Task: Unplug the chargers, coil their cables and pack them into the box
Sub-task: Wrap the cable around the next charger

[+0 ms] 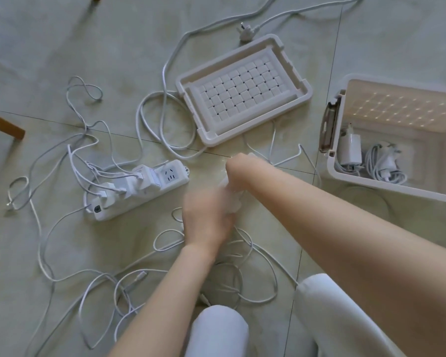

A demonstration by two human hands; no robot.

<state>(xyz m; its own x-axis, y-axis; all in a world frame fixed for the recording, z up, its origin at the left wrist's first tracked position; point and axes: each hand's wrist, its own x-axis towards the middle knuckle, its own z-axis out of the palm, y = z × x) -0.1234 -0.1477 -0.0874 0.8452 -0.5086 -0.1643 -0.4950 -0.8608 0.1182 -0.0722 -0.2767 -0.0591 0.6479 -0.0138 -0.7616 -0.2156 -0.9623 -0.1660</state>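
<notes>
A white power strip (165, 188) lies on the floor left of centre with several white chargers (137, 182) plugged into it. Right of it, my right hand (238, 167) grips a white charger (233, 200) seen partly below the fist. My left hand (206, 217) is blurred just below, curled around white cable (245, 243) at that charger. Loose loops of this cable spread on the floor under my arms. The white box (345, 176) stands at the right, holding two chargers with coiled cables (381, 166).
The box's white lid (242, 91) lies upside down behind my hands. The strip's own plug (245, 32) and thick cord lie beyond the lid. Tangled white cables (70, 161) cover the floor on the left. A wooden furniture leg (5, 126) juts in at far left. My knees fill the bottom edge.
</notes>
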